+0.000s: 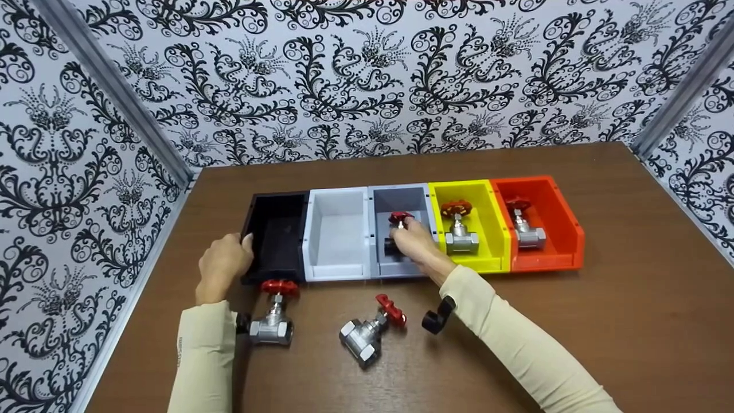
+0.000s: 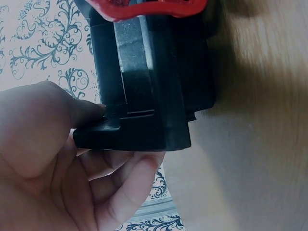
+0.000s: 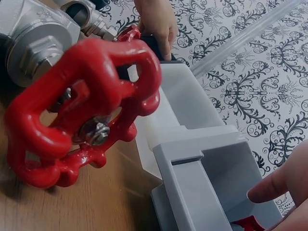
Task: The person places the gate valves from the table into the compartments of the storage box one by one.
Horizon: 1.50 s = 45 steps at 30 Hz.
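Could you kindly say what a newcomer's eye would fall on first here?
Perhaps the bins stand out first: black, white, grey, yellow and red, rowed across the table before a patterned wall. Red-wheeled valves follow: two on the table in front, one each in the yellow bin and red bin, another by the right hand in the grey bin.

You are facing a white back wall point(image 1: 355, 94), black floral scrollwork point(image 1: 375, 51) spreading across the top of the frame. A matching left panel point(image 1: 63, 189) and right panel point(image 1: 708, 152) are flanking it. A grey left post point(image 1: 109, 83) and right post point(image 1: 685, 103) are slanting at upper left and upper right. Below, a brown table point(image 1: 648, 321) is filling the middle and bottom.
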### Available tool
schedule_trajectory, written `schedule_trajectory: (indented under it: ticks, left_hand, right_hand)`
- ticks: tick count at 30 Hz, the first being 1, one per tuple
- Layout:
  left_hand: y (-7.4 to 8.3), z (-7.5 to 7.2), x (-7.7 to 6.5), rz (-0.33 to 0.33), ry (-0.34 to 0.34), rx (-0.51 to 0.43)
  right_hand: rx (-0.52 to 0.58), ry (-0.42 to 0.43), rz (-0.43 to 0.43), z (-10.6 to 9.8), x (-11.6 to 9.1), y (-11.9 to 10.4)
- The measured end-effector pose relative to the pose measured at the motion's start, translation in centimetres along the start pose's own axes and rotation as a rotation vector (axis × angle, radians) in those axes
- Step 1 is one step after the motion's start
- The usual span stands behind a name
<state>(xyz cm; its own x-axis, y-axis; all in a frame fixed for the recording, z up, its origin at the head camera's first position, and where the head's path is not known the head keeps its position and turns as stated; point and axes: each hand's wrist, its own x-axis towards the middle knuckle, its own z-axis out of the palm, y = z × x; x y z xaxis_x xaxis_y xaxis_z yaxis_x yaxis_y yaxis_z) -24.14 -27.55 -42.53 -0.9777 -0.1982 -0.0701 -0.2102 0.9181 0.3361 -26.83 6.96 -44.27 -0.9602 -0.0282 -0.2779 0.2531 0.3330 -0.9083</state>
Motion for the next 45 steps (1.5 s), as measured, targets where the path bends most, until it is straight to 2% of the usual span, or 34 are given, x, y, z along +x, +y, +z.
schedule_trajectory:
  ticks: [7,28,45]
  left_hand:
    - [0.1,0.0,0.1,-0.003,-0.007,0.004]
    - [0.1,0.1,-0.1,0.006,0.008,0.01]
    - [-0.1,0.2,0.2,0.007,-0.011,0.013]
  right_hand:
    - [0.029,-0.024,-0.007,-0.1,0.0,0.0]
    - [-0.032,-0.014,-0.038,0.0,0.1,0.1]
    - [-0.103,-0.046,-0.115,-1.0,-1.4,-0.5]
